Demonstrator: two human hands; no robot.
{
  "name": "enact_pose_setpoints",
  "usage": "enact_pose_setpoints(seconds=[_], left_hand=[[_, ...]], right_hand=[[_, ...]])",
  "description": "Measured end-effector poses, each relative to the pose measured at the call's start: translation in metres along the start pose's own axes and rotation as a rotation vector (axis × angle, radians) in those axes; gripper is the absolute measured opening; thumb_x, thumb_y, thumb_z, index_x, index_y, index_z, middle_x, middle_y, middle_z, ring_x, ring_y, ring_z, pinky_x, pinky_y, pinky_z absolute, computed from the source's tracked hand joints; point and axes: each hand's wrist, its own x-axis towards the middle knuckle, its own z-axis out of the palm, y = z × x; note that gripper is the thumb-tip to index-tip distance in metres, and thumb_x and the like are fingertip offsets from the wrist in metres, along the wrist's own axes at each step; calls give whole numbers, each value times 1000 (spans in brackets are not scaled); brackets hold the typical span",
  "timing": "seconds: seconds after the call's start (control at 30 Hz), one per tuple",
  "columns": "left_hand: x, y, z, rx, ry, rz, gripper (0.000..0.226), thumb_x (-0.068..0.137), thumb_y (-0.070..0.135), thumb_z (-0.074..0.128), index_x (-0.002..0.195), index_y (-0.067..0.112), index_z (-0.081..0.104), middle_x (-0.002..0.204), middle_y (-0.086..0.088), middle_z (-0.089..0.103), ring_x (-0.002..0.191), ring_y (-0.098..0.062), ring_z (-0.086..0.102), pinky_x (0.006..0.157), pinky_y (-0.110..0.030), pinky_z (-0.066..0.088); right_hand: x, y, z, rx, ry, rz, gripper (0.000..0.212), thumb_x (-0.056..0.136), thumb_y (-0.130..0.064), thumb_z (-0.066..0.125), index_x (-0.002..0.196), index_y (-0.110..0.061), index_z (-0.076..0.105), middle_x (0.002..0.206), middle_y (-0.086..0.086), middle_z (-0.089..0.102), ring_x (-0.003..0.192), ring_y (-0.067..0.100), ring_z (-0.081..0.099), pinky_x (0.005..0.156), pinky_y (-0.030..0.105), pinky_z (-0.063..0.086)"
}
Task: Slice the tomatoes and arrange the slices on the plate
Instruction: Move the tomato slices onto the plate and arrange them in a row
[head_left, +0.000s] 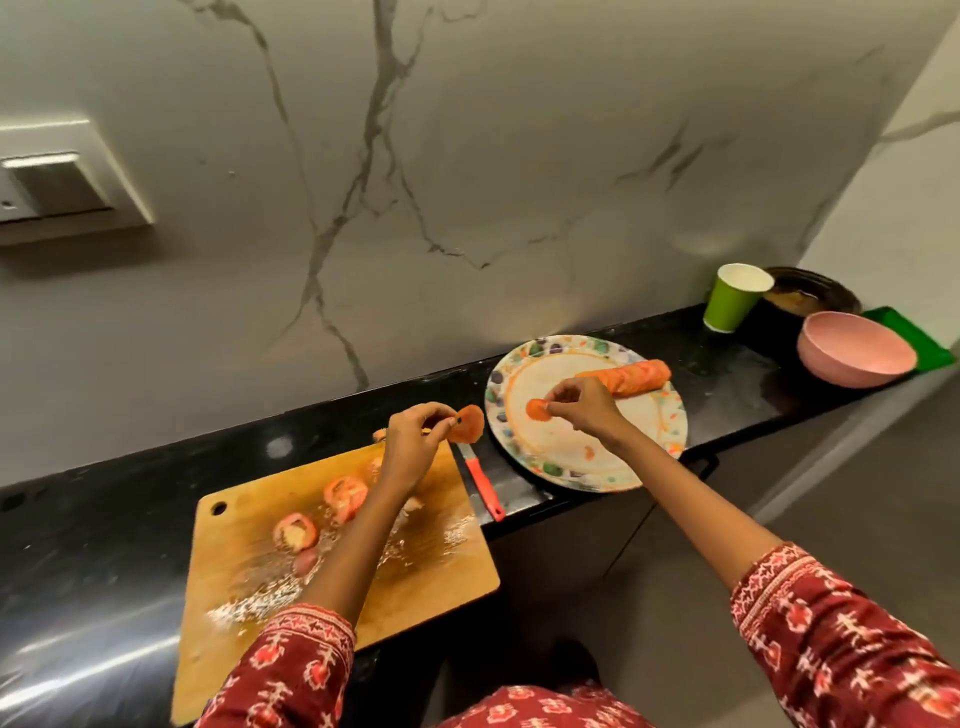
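My left hand (415, 436) pinches a round tomato slice (467, 423) above the far right corner of the wooden cutting board (415, 582). My right hand (584, 405) pinches a smaller tomato slice (535, 409) over the patterned plate (660, 447). A row of overlapping slices (631, 378) lies along the plate's far side, and one small bit (589, 452) lies near its front. Tomato pieces (345, 493) and a cut end (295, 531) sit on the wet board. A red-handled knife (485, 486) lies on the black counter between board and plate.
A green paper cup (732, 306), a pink bowl (854, 356), a dark dish (810, 296) and a green tray (919, 338) stand at the counter's far right. The marble wall rises behind. The counter's front edge (561, 506) runs just below the plate.
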Motion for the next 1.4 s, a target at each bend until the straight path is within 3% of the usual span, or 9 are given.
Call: enact_pose_setpoints(seconds=[0.2,0.3,0.47,0.63,0.83,1.0,1.13,1.23,1.4], left_hand=[[32,14,45,-32,-92,29,10,82,7,67,91,10,71,84,-1,68,77,-11,62,71,-21,51],[42,20,62,-17,-112,21,11,82,6,67,92,7,71,84,-2,68,73,-5,58,67,-7,43],[57,20,84,-56,-150,-20,10,83,4,66,92,5,70,86,-9,69,67,-11,63,66,-19,53],[68,14,101,-29,-172,-46,12,83,7,67,94,5,71,89,-8,69,75,-14,63,72,-30,55],[82,12,122,37,-224,-54,12,84,9,66,94,7,72,91,-6,70,79,-12,61,77,-26,52],[95,21,138,54,-269,-10,10,84,7,65,92,6,71,89,-6,70,78,-11,60,73,-17,47],[104,24,147,78,-285,8,9,84,8,65,90,9,71,87,-4,70,76,-14,60,70,-24,48],[109,28,153,85,-298,22,10,85,8,64,91,9,71,88,-5,70,76,-13,60,70,-23,48],[114,34,161,89,-273,4,16,85,8,64,100,9,69,98,-7,70,86,-16,62,77,-26,52]], right_hand=[[27,42,-50,-168,129,103,10,76,-4,73,82,3,69,81,14,66,77,20,58,69,31,46],[43,49,-63,-218,130,127,9,76,-2,73,84,1,71,86,16,69,79,22,60,76,36,51],[73,46,-67,-303,104,98,9,78,-7,71,85,-4,74,91,12,72,78,15,59,71,27,48],[90,44,-58,-469,19,101,9,81,-14,70,88,-9,72,94,9,71,91,21,64,83,34,49],[89,51,-55,-568,21,24,12,83,-11,63,92,-6,69,93,12,69,87,25,63,65,25,42],[99,52,-65,-474,-6,-52,10,81,-7,63,89,-7,70,89,10,70,82,21,62,68,30,50],[104,44,-72,-330,-200,-105,15,82,-5,65,96,-7,69,95,9,67,82,12,58,65,15,48],[107,41,-70,-322,-336,-93,18,80,-8,69,98,-6,68,96,10,68,85,14,63,77,25,55],[110,44,-61,-420,-206,-67,11,83,-15,68,91,-9,71,93,9,70,80,15,61,80,34,56]])
